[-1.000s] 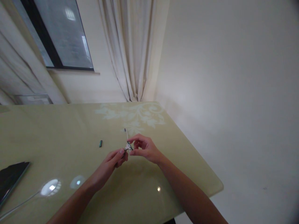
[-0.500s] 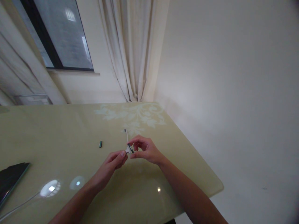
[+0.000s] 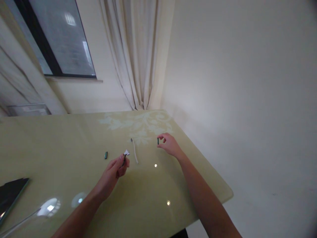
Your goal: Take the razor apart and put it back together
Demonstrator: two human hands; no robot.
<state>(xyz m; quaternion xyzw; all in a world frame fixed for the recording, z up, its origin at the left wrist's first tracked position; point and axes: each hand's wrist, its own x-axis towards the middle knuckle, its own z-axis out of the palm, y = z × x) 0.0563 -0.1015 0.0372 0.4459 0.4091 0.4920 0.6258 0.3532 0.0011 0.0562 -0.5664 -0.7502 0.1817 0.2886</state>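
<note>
My left hand (image 3: 116,170) is closed around what looks like a razor handle (image 3: 126,152), its silvery forked end sticking up past the thumb and a dark stem running into the palm. Off to the right, my right hand (image 3: 169,144) pinches a small dark green strip like a razor cartridge (image 3: 158,141) upright between thumb and fingers, above the table. Between the hands lies a white toothbrush (image 3: 135,151) with a dark head. A second dark green cartridge (image 3: 106,155) rests on the table left of my left hand.
The glossy pale green table (image 3: 61,148) has its right edge running along the wall. A black flat object (image 3: 12,191) lies at the left, and a white cable (image 3: 19,224) crosses the lower left. Behind the table hang curtains (image 3: 138,66) beside a window (image 3: 66,39).
My right hand has moved right and away from the left with the cartridge, which was at the handle's silvery end before. My left hand has shifted slightly left, uncovering the toothbrush.
</note>
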